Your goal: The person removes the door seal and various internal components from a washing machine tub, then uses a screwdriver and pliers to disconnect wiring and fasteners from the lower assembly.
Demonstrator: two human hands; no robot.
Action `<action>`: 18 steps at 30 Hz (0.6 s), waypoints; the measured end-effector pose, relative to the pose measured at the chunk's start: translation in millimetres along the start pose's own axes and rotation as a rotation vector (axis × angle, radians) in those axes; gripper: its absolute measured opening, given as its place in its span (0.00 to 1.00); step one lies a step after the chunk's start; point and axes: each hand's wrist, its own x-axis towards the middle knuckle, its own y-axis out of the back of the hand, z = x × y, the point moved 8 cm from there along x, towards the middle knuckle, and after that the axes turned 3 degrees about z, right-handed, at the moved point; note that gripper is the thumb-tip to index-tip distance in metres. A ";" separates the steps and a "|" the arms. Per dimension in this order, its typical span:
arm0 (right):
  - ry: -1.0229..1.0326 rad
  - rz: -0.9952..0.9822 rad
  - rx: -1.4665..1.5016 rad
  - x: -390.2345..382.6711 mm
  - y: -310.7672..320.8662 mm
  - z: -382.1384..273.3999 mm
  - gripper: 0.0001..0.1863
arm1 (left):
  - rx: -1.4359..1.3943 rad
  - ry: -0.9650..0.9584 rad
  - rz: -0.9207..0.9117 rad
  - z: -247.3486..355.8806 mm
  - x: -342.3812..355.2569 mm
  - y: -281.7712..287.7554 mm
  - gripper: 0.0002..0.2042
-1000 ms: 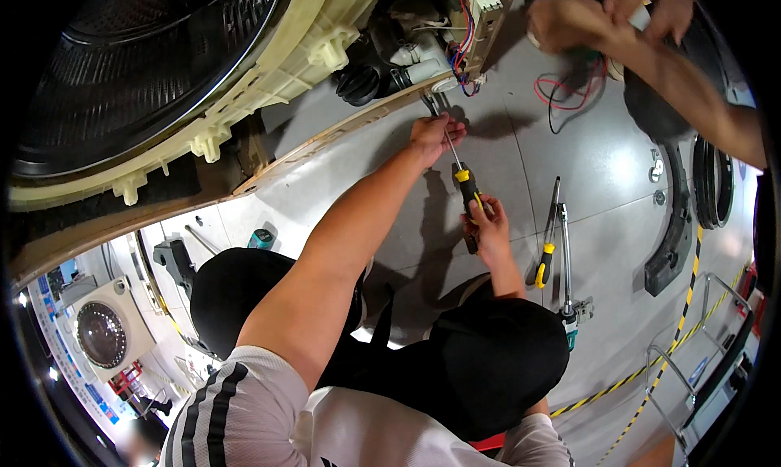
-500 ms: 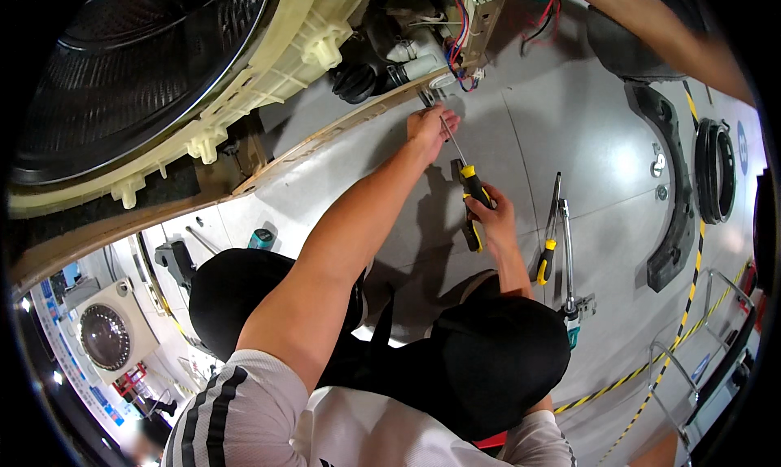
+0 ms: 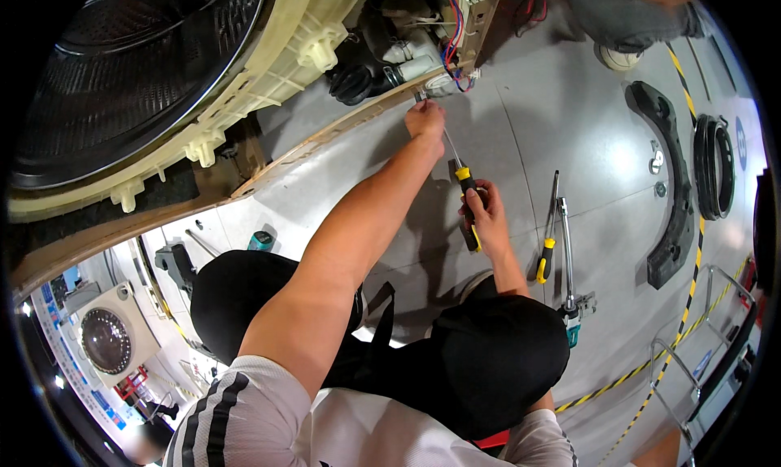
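Observation:
In my right hand (image 3: 487,213) is a screwdriver (image 3: 465,179) with a yellow and black handle. Its thin shaft points up and away toward my left hand (image 3: 425,120). That left hand is closed beside the lower front edge of an opened washing machine (image 3: 333,133). A small grey metal piece (image 3: 421,96) shows just past its fingers; what they grip is hidden. Below my right hand is another yellow and black handle (image 3: 472,238); whether it lies on the floor or touches the hand I cannot tell.
Right of my hand lie another screwdriver (image 3: 546,260) and a long ratchet wrench (image 3: 568,255). Farther right are a curved dark counterweight (image 3: 674,198) and a black rubber ring (image 3: 714,168). Loose wires (image 3: 457,36) hang from the machine. A co-worker's leg (image 3: 630,15) stands far right.
My left hand has turned and its fingers have curled in, closer to the machine's edge. My right hand has shifted slightly left with the screwdriver. The co-worker's arm has moved up at the far right.

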 end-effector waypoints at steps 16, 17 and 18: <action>0.139 0.040 -0.172 6.5 8.5 -2.7 0.16 | -0.265 0.043 -0.058 -3.5 3.3 -4.0 0.05; 0.162 0.051 -0.199 6.9 8.8 -3.2 0.16 | -0.266 0.044 -0.066 -3.0 3.6 -3.3 0.05; 0.189 0.064 -0.217 7.5 10.0 -4.1 0.16 | -0.268 0.045 -0.074 -1.8 3.7 -2.7 0.05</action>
